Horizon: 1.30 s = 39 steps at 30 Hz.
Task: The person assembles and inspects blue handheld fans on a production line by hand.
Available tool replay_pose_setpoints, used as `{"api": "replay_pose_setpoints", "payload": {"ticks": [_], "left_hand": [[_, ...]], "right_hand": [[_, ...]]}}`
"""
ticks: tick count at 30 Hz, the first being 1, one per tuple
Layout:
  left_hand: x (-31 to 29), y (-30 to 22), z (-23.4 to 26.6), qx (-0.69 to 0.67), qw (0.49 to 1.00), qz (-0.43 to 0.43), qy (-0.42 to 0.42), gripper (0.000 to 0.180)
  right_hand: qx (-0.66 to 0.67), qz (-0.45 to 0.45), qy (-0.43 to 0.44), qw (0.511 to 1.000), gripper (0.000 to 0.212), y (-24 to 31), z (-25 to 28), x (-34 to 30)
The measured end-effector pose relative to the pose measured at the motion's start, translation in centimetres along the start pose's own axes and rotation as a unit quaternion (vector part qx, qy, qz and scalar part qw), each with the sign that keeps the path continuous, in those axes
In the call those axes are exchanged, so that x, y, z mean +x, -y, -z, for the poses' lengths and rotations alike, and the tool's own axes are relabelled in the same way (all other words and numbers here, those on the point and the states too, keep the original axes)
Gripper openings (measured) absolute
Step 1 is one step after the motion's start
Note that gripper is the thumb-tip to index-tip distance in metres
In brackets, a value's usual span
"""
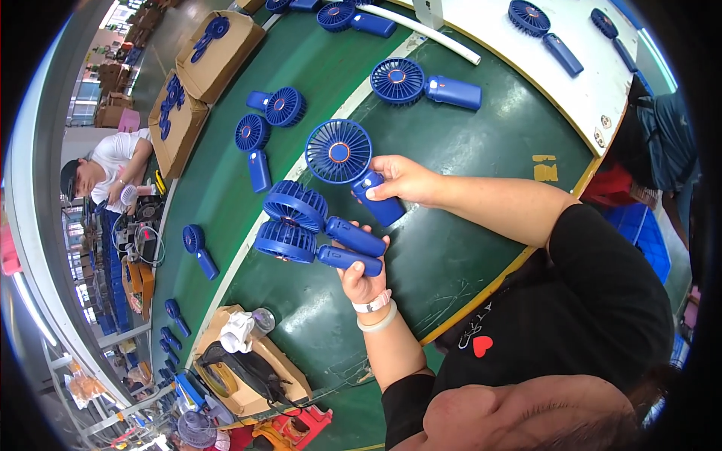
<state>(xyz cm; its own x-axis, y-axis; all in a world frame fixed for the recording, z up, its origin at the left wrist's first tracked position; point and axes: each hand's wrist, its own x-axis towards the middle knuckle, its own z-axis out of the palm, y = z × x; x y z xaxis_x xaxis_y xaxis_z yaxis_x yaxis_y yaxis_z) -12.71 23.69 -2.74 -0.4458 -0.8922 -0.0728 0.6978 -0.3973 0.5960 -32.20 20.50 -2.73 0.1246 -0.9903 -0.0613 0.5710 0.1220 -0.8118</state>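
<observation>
My left hand (364,283), with a pale band and a bangle at its wrist, is wrapped round the handles of two blue handheld fans (286,239). Their round heads lie side by side, pointing left over the green bench. My right hand (412,182) grips the handle of a third blue handheld fan (338,152), thumb on the handle's front. Its open grille and orange-ringed centre face up. That fan is just above the pair, apart from my left fingers. Beyond it another blue fan (398,81) lies on the bench.
Several blue fans, among them one (251,133), lie along the green conveyor belt (218,161). A cardboard tray (293,368) holds a black bag and white tissue. More fans rest on a white table (496,22). Across the belt a person (120,161) holds a fan beside cardboard boxes (218,56).
</observation>
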Motion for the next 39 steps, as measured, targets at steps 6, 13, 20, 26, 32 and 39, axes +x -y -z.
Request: {"api": "replay_pose_setpoints", "payload": {"ticks": [6,13,20,26,32,39], "left_hand": [[0.3,0.0,-1.0,0.014,1.000,0.005,0.011,0.078],[0.1,0.1,-1.1,-0.062,0.994,0.055,0.069,0.080],[0.2,-0.1,-0.2,-0.079,0.992,0.039,0.089,0.080],[-0.4,0.3,-1.5,0.059,0.997,-0.042,0.008,0.075],[0.2,2.2,-4.0,0.392,0.904,-0.156,-0.062,0.060],[0.0,3.3,-3.2,0.559,0.823,-0.090,-0.043,0.073]], "right_hand": [[-0.151,0.046,-0.032,0.987,0.045,-0.4,-0.2,-0.2],[-0.369,0.247,0.097,0.891,0.065,0.3,-1.0,-1.6],[-0.363,0.234,0.095,0.897,0.046,0.0,-0.8,-1.3],[-0.245,0.182,0.110,0.946,0.053,0.0,-1.3,-1.7],[-0.294,0.157,0.124,0.935,0.103,-2.2,-1.7,-2.9],[-0.041,-0.003,0.183,0.982,0.072,0.2,-2.5,-2.9]]}}
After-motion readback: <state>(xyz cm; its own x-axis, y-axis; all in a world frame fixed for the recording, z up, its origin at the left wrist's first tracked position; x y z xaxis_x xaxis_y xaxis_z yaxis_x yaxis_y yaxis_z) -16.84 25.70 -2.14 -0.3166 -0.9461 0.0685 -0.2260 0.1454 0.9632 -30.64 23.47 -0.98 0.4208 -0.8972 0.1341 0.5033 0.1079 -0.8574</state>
